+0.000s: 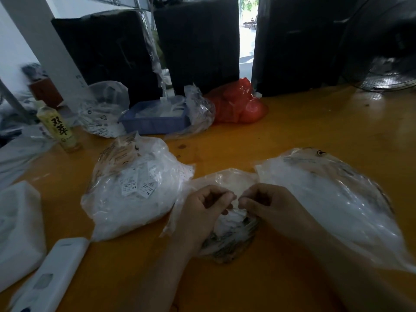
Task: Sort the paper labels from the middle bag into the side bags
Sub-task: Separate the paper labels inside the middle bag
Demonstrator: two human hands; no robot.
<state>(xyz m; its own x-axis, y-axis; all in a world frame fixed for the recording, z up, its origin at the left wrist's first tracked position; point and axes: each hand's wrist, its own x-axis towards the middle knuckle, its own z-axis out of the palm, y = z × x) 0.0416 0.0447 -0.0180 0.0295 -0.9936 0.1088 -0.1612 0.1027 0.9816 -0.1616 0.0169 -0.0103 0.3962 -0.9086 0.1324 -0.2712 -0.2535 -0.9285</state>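
Note:
Three clear plastic bags lie on the orange table point(281, 136). The small middle bag point(227, 239) holds crumpled white paper labels point(231, 218). The left bag point(132, 190) is full of white labels, some marked XS. A wide right bag point(333, 199) also holds white labels. My left hand point(202, 210) and my right hand point(267, 203) meet over the middle bag's mouth, fingers curled and pinching at the labels there. What exactly each fingertip holds is hidden.
A blue tray point(155, 122) with plastic, a red bag point(238, 104), another label bag point(101, 109) and a yellow drink bottle point(59, 127) stand at the back. Black wrapped boxes point(198, 43) line the far edge. A white device point(51, 278) and white foam point(18, 228) lie at the left.

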